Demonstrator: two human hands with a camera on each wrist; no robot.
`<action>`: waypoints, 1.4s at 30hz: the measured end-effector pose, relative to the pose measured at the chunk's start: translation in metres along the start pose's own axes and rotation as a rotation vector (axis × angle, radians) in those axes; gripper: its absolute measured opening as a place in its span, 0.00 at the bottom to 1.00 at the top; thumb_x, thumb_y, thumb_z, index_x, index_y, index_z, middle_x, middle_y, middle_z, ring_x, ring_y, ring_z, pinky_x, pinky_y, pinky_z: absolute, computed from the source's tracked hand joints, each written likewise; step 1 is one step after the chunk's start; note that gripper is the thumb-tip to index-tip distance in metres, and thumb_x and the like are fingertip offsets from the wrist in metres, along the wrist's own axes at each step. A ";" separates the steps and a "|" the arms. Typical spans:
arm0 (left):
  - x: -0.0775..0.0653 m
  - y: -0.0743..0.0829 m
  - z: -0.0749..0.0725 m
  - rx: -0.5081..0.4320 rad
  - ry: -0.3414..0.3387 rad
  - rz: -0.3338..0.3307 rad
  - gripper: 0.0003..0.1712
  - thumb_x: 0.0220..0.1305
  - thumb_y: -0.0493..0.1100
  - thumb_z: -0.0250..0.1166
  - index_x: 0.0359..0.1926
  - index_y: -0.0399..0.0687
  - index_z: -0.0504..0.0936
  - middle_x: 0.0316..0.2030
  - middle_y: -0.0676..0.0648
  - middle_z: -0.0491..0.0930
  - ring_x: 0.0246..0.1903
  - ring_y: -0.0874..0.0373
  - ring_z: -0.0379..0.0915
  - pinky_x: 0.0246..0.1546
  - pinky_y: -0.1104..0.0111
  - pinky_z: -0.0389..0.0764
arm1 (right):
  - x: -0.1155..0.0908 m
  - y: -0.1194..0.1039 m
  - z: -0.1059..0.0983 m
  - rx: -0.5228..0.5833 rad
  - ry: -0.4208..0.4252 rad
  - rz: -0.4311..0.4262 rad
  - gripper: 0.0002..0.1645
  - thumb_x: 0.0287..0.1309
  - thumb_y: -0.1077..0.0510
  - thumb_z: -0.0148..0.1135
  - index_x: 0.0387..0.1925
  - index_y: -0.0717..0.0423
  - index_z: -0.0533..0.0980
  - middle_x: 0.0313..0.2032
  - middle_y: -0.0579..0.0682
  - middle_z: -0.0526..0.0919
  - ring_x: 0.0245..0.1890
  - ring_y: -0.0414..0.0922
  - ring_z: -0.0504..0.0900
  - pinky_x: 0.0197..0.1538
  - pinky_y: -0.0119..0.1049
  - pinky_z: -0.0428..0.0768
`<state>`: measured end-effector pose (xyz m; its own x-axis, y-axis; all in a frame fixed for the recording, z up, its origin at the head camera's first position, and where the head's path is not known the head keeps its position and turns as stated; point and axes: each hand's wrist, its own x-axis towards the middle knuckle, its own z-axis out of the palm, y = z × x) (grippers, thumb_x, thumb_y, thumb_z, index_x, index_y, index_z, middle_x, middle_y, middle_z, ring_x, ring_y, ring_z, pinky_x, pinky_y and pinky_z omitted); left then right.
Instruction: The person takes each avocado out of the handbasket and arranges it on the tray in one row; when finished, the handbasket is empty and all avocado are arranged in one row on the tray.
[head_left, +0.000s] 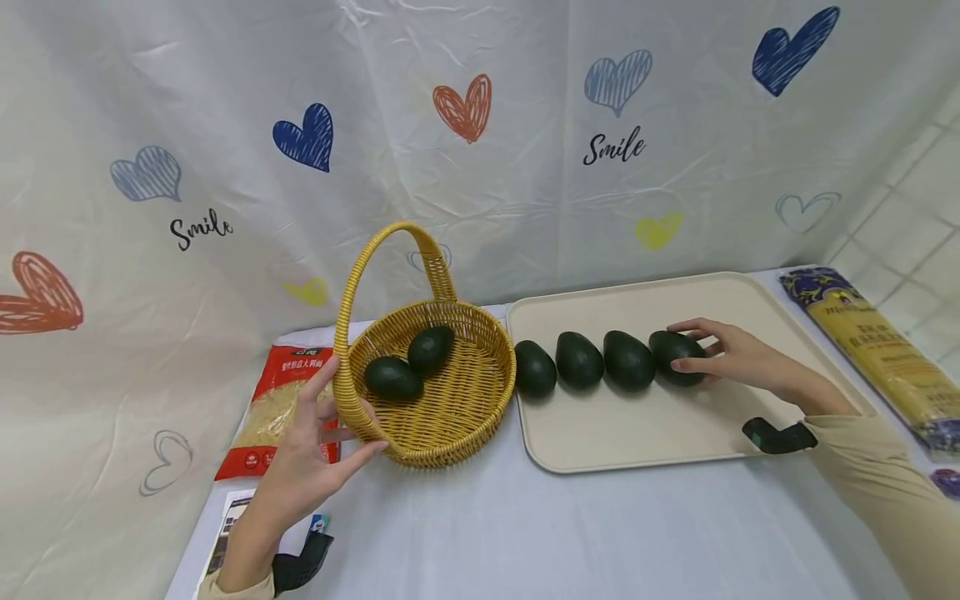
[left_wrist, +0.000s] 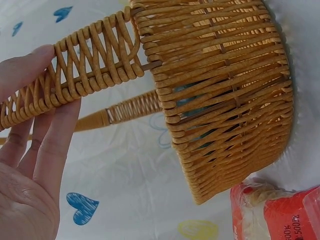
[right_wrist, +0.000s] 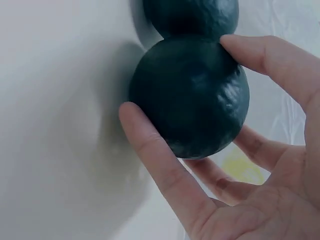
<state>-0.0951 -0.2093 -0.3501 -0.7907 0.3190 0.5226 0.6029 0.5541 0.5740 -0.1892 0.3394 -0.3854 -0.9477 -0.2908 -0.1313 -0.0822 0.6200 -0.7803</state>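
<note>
My left hand (head_left: 303,450) grips the yellow wicker basket's arched handle (left_wrist: 95,55) low on its left side, thumb on one face and fingers on the other. The basket (head_left: 457,433) stands on the table with two dark green avocados (head_left: 393,378) inside. On the beige tray (head_left: 637,442), several more avocados (head_left: 580,361) lie in a row. My right hand (head_left: 738,357) holds the rightmost avocado (right_wrist: 192,100), its thumb and fingers spread around the sides. In the right wrist view, that avocado touches its neighbour (right_wrist: 195,15).
A red bag of pasta (head_left: 262,408) lies left of the basket, partly behind my left hand. To the right of the tray is a long yellow and blue packet (head_left: 877,342). A white curtain (head_left: 525,208) printed with hearts hangs behind the table. Some printed paper (head_left: 225,533) lies by my left forearm.
</note>
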 end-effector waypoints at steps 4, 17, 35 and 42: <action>0.000 0.001 -0.001 0.010 0.007 -0.004 0.72 0.41 0.20 0.81 0.81 0.47 0.49 0.59 0.35 0.79 0.53 0.72 0.78 0.44 0.78 0.84 | 0.001 -0.003 0.002 -0.005 -0.002 0.016 0.42 0.69 0.53 0.69 0.75 0.64 0.62 0.69 0.75 0.62 0.49 0.50 0.82 0.41 0.40 0.88; 0.001 -0.002 -0.001 -0.001 -0.004 0.015 0.73 0.38 0.19 0.82 0.81 0.45 0.49 0.61 0.34 0.77 0.56 0.77 0.74 0.43 0.77 0.85 | -0.002 -0.002 -0.002 -0.017 0.003 -0.020 0.39 0.69 0.57 0.68 0.73 0.67 0.63 0.66 0.77 0.66 0.55 0.62 0.81 0.41 0.40 0.89; 0.002 -0.001 -0.002 0.020 -0.018 -0.006 0.73 0.40 0.20 0.82 0.81 0.46 0.48 0.60 0.34 0.78 0.52 0.59 0.83 0.43 0.76 0.85 | -0.003 0.000 -0.008 -0.078 0.017 -0.013 0.37 0.73 0.55 0.65 0.73 0.68 0.63 0.66 0.77 0.68 0.58 0.68 0.78 0.43 0.37 0.88; 0.000 -0.001 -0.001 0.020 -0.006 -0.003 0.73 0.39 0.20 0.82 0.81 0.46 0.49 0.61 0.33 0.77 0.55 0.71 0.78 0.43 0.77 0.85 | -0.001 0.001 -0.007 -0.069 0.018 0.010 0.38 0.73 0.54 0.65 0.74 0.68 0.63 0.66 0.76 0.68 0.56 0.61 0.81 0.43 0.38 0.88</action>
<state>-0.0957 -0.2110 -0.3497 -0.7929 0.3224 0.5170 0.5986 0.5702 0.5625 -0.1902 0.3451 -0.3817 -0.9538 -0.2722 -0.1273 -0.0936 0.6718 -0.7348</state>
